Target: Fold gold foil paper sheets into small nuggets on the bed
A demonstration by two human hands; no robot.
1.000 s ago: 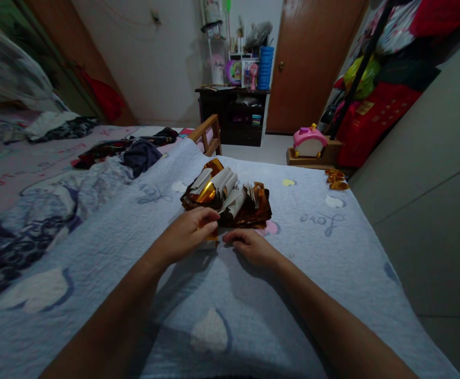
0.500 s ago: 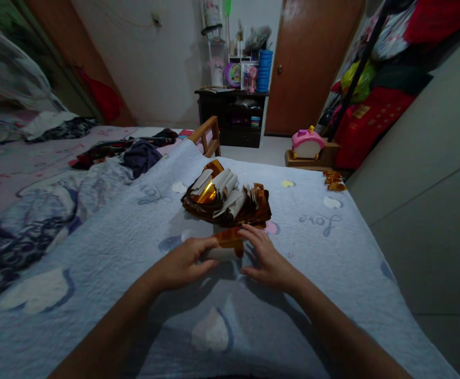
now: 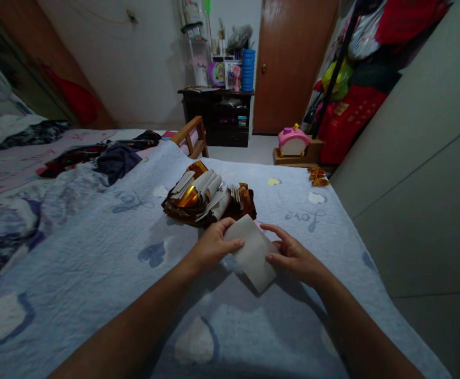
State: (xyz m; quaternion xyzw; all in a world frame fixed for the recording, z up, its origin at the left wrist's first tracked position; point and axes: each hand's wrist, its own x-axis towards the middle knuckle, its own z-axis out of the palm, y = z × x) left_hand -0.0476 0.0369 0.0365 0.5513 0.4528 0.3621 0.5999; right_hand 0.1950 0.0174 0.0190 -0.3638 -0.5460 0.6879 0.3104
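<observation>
A sheet of paper (image 3: 252, 255), pale grey on the side facing me, is held tilted above the bed. My left hand (image 3: 216, 243) pinches its upper left edge between thumb and fingers. On the opposite edge, the thumb and fingers of my right hand (image 3: 293, 255) close round the sheet. Just beyond the hands lies a loose pile of gold-and-grey paper sheets (image 3: 209, 197), some curled and showing shiny gold faces. The underside of the held sheet is hidden from me.
Several folded gold pieces (image 3: 319, 177) lie at the bed's far right corner. The quilt (image 3: 135, 295) is pale blue with hearts. Rumpled clothes (image 3: 119, 160) lie to the left. A wooden rail (image 3: 192, 137), a dark cabinet (image 3: 217, 118) and a pink toy case (image 3: 293, 141) stand beyond.
The sheet was curled with its gold side showing; now it is flattened with the grey side up. My right hand has closed on it. The view has turned slightly right.
</observation>
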